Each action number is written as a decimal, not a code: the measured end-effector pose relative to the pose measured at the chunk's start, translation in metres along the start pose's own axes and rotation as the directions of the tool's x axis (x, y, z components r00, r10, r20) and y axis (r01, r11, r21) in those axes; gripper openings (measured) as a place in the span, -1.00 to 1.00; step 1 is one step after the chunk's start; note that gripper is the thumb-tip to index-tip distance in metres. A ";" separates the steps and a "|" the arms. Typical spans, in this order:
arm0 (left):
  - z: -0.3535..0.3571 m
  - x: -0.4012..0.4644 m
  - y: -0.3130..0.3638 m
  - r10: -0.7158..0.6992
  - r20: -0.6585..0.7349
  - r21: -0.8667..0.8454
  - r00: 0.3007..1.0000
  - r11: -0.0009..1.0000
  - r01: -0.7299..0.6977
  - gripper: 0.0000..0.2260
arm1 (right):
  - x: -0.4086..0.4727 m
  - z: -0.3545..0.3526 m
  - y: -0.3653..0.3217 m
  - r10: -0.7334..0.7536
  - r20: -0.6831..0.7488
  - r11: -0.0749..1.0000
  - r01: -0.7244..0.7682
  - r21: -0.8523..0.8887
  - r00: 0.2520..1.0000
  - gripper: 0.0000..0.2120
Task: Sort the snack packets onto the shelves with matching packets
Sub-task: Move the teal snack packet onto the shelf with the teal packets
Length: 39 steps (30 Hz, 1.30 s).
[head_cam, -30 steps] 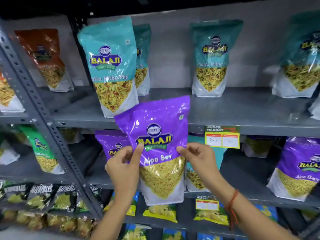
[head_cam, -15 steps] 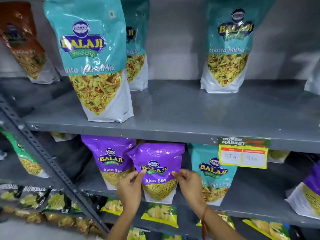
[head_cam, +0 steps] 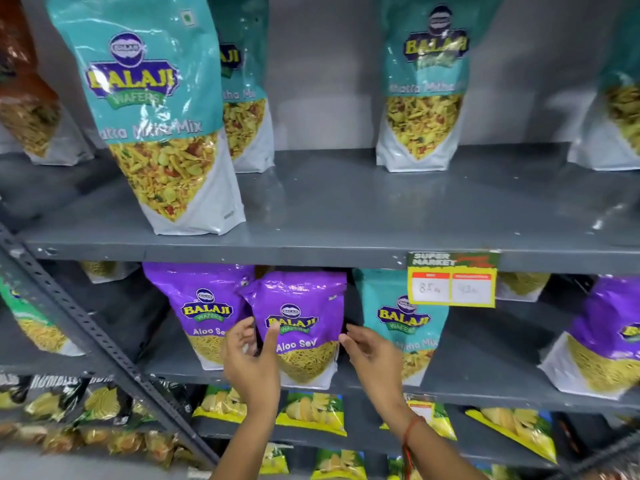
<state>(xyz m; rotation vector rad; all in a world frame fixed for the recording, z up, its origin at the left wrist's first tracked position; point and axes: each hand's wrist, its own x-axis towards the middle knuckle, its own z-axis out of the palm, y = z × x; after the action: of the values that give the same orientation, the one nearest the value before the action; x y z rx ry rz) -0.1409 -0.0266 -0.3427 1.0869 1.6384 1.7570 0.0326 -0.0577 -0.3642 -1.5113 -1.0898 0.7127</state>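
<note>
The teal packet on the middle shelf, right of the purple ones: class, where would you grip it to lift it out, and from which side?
Grip the teal packet by its upper side edges, coming from the front. It stands upright and faces outward; the shelf above leaves little room overhead.

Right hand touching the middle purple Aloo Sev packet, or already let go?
Apart. The head view shows a dark gap between the right hand fingertips and the right edge of the Aloo Sev packet, which stands on the shelf.
</note>
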 end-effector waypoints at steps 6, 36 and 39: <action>0.037 -0.049 0.030 0.181 0.341 0.036 0.923 0.978 -0.205 -0.88 | -0.013 -0.078 -0.006 -0.011 -0.355 0.998 0.034 0.060 0.935 -0.88; 0.021 -0.128 0.001 0.202 0.593 0.140 0.780 0.927 -0.347 -0.69 | -0.047 -0.163 0.037 -0.053 -0.039 0.971 0.043 -0.236 0.998 -0.52; -0.002 -0.132 0.012 0.193 0.589 0.122 0.785 0.939 -0.322 -0.77 | -0.072 -0.170 0.018 -0.087 -0.028 0.966 0.078 -0.247 0.996 -0.55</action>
<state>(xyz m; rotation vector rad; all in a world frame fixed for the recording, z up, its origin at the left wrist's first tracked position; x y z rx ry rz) -0.0673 -0.1357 -0.3591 1.8120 1.3542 1.2208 0.1578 -0.1932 -0.3502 -1.6700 -1.2389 0.5019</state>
